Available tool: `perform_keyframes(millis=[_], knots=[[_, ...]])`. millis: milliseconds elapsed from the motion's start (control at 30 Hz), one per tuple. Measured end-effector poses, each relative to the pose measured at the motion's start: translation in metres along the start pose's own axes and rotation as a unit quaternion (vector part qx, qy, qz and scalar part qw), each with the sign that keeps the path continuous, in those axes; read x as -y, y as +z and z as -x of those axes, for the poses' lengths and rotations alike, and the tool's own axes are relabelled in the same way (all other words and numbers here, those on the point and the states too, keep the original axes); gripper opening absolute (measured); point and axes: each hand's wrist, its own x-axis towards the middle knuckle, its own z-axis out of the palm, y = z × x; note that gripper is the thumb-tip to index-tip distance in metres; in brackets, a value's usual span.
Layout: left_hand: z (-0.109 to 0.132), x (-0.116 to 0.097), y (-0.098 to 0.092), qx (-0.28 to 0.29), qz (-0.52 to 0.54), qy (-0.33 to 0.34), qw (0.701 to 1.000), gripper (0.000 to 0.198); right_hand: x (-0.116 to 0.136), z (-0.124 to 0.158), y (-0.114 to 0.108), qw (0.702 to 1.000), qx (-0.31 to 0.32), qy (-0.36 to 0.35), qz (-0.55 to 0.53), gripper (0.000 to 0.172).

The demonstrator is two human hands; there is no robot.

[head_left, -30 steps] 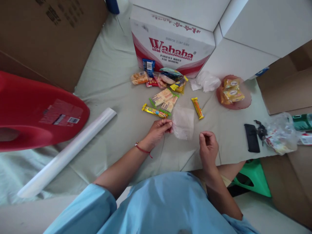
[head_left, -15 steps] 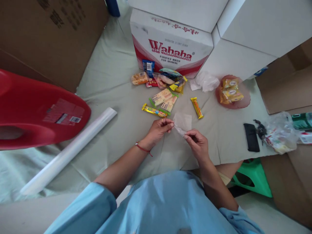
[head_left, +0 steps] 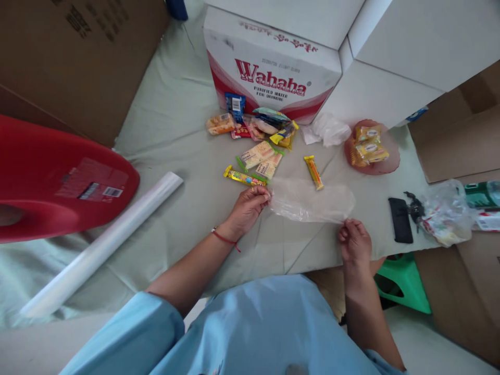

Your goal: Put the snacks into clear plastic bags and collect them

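Observation:
A clear plastic bag (head_left: 312,200) is stretched out flat between my two hands, just above the cloth. My left hand (head_left: 250,205) pinches its left end, with a red cord bracelet on the wrist. At the other end, my right hand (head_left: 354,240) grips the bag's lower right corner between thumb and fingers. Just beyond my left hand lies a yellow snack stick (head_left: 245,177), and past it two cracker packets (head_left: 262,158) with green ends. A single yellow-wrapped bar (head_left: 313,172) lies right behind the bag's upper edge.
A pile of wrapped snacks (head_left: 267,125) lies against a Wahaha carton (head_left: 273,67). To the right are crumpled white plastic (head_left: 327,130), a pink bowl (head_left: 394,161) of snacks and a phone (head_left: 400,221). A plastic film roll (head_left: 105,245) and red container (head_left: 66,177) occupy the left.
My right hand has moved right, drawing the bunched plastic bag out to a long, flat shape. My left hand keeps its pinch and has shifted slightly left.

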Motion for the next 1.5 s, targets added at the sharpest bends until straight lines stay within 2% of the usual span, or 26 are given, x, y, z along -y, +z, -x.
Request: perform_keyframes(millis=[100,200,267,333,400,467,567,600,700,767,867,967,1067,1200,1300,1367,1433,1500], knots=[[0.0,0.002,0.0,0.005,-0.007,-0.014,1.0,0.024,-0.003,-0.007,-0.016,0.995,-0.026,-0.025,0.09,0.045],[0.0,0.004,-0.002,0.002,-0.032,-0.033,0.999,0.027,0.0,-0.008,-0.014,0.967,-0.097,-0.144,0.188,0.039],[0.0,0.006,-0.003,0.009,-0.048,-0.041,0.998,0.029,0.007,-0.003,-0.001,0.939,-0.106,-0.233,0.229,0.034],[0.001,0.007,-0.003,0.023,-0.065,-0.046,0.997,0.029,0.015,0.006,0.021,0.91,-0.06,-0.312,0.265,0.03],[0.001,0.008,-0.004,0.038,-0.088,-0.049,0.994,0.029,0.021,0.015,0.049,0.867,0.01,-0.382,0.318,0.03],[0.002,0.008,-0.004,0.046,-0.11,-0.047,0.992,0.027,0.022,0.019,0.08,0.821,0.088,-0.419,0.378,0.035],[0.002,0.008,-0.002,0.043,-0.12,-0.038,0.991,0.026,0.011,0.011,0.12,0.762,0.194,-0.389,0.481,0.055],[0.002,0.007,-0.001,0.037,-0.119,-0.036,0.992,0.027,0.005,0.006,0.128,0.743,0.225,-0.367,0.513,0.056],[-0.001,0.006,0.001,-0.002,-0.124,-0.04,0.991,0.028,-0.014,-0.005,0.133,0.706,0.312,-0.326,0.546,0.036],[-0.002,0.005,0.003,-0.048,-0.133,-0.036,0.989,0.028,-0.023,-0.005,0.12,0.704,0.364,-0.337,0.507,0.03],[-0.001,0.004,0.005,-0.097,-0.143,-0.027,0.984,0.029,-0.03,0.007,0.088,0.701,0.425,-0.376,0.432,0.029],[0.001,0.005,0.007,-0.105,-0.217,-0.014,0.97,0.029,-0.032,0.025,0.057,0.696,0.452,-0.406,0.383,0.032],[0.004,0.007,0.009,-0.104,-0.342,0.021,0.934,0.034,-0.03,0.041,0.039,0.703,0.463,-0.407,0.356,0.037],[0.008,0.007,0.01,-0.078,-0.429,0.014,0.9,0.035,-0.025,0.057,0.027,0.72,0.464,-0.379,0.349,0.039],[0.014,0.005,0.011,-0.064,-0.46,-0.002,0.886,0.037,-0.022,0.067,0.024,0.729,0.458,-0.392,0.324,0.038],[0.019,0.002,0.012,-0.051,-0.498,-0.009,0.866,0.039,-0.018,0.074,0.023,0.735,0.452,-0.401,0.307,0.038],[0.023,0.0,0.013,-0.016,-0.54,-0.025,0.841,0.039,-0.014,0.079,0.023,0.739,0.447,-0.404,0.3,0.038],[0.026,-0.001,0.013,0.031,-0.556,-0.046,0.829,0.043,-0.011,0.081,0.024,0.742,0.442,-0.402,0.303,0.036]])
